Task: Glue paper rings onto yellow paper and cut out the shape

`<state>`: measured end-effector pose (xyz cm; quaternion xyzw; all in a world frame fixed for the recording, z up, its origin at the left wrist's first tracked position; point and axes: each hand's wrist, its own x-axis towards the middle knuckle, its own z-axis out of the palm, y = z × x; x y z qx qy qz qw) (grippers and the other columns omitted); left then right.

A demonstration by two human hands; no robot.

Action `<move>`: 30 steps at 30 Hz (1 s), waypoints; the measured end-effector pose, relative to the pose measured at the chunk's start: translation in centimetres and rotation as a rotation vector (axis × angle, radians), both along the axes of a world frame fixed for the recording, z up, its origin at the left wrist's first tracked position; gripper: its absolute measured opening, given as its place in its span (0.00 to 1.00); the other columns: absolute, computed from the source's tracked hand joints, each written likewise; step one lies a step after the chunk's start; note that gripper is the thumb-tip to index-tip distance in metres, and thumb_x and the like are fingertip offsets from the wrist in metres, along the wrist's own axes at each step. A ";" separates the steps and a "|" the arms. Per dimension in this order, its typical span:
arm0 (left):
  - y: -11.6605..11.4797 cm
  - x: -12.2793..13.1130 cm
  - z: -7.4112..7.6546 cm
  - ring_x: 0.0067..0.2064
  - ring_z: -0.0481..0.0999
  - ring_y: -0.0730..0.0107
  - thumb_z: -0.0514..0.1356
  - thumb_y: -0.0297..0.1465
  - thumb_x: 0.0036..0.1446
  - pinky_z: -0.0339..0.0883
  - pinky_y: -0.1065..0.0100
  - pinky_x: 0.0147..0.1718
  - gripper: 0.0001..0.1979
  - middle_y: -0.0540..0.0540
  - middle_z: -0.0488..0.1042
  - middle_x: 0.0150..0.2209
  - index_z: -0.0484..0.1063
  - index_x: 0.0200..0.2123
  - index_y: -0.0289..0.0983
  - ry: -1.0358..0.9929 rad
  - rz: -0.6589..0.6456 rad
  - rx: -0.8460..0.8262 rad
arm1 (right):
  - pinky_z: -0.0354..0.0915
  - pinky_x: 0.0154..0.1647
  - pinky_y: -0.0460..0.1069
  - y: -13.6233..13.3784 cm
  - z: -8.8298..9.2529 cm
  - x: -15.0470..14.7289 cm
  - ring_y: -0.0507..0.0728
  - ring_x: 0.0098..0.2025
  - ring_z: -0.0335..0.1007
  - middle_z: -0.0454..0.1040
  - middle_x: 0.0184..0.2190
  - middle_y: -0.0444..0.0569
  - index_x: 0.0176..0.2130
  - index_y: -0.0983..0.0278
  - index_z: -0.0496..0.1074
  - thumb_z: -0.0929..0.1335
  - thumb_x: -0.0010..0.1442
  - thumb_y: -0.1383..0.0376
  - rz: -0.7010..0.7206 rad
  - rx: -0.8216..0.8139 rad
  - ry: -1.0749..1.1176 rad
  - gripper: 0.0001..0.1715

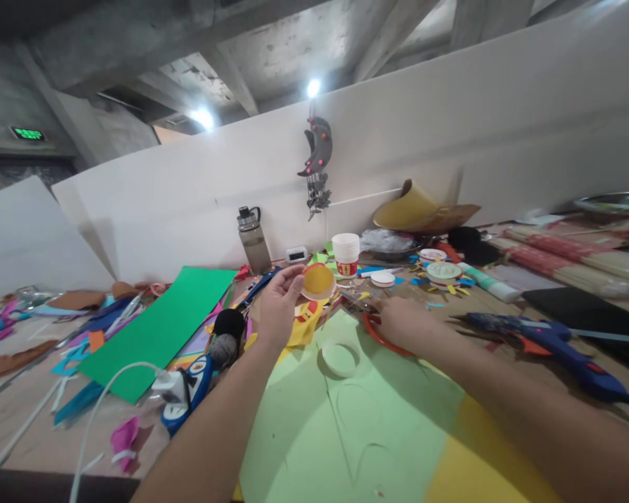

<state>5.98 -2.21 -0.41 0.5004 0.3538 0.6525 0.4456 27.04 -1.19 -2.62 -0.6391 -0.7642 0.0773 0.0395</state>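
My left hand (280, 307) pinches a short round paper cup piece (319, 281) between thumb and fingers, its yellow inside turned toward me. Over a pair of scissors (380, 337) with orange-red handles, my right hand (402, 318) is curled, its fingertips partly hidden. The blades seem to point left, toward the cup piece. Yellow paper scraps (305, 328) lie under the left hand. Nearer me, a pale ring (340, 358) rests on a large light green sheet (398, 426) with pencilled curves on it.
White paper cups (346, 251) stand stacked at the back beside a grey bottle (254, 241). A blue glue gun (550, 342) lies at right. At left are a green sheet (168, 321), a blue power strip (189, 398) and its white cable. Colourful scraps cover much of the table.
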 end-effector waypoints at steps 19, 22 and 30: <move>-1.1 2.0 -0.3 0.32 0.80 0.67 0.70 0.37 0.48 0.76 0.68 0.26 0.17 0.42 0.80 0.37 0.75 0.39 0.34 -0.081 -0.054 -0.331 | 0.71 0.44 0.54 -0.6 1.0 -1.0 0.57 0.43 0.74 0.71 0.56 0.56 0.64 0.60 0.61 0.70 0.57 0.60 0.411 0.022 1.117 0.38; -1.2 2.2 -0.3 0.33 0.80 0.66 0.72 0.38 0.45 0.75 0.70 0.27 0.21 0.42 0.80 0.38 0.76 0.40 0.34 -0.134 -0.142 -0.310 | 0.70 0.45 0.54 -0.6 0.9 -0.9 0.57 0.43 0.73 0.72 0.54 0.55 0.62 0.60 0.64 0.70 0.55 0.61 0.408 0.000 1.154 0.36; -1.4 2.3 -0.5 0.39 0.80 0.62 0.71 0.42 0.46 0.77 0.63 0.39 0.26 0.39 0.81 0.40 0.77 0.45 0.33 -0.201 -0.371 -0.313 | 0.69 0.42 0.53 0.3 0.3 -0.4 0.57 0.42 0.71 0.72 0.54 0.53 0.61 0.58 0.66 0.72 0.54 0.58 0.441 -0.049 1.232 0.36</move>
